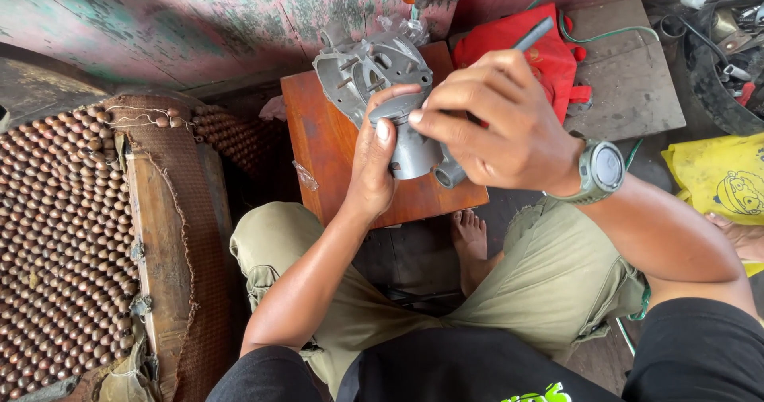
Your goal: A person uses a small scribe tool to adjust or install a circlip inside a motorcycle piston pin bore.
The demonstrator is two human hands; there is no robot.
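Evidently heavy and rigid, the grey cast-metal engine casing (382, 91) is clasped around its cylindrical neck by the left hand (374, 163), while beside it the right hand (493, 123) grips a dark slender tool (532, 34).

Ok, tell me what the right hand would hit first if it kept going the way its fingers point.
Most likely the grey metal engine casing that the left hand steadies; the right hand fingertips already sit at its cylindrical part.
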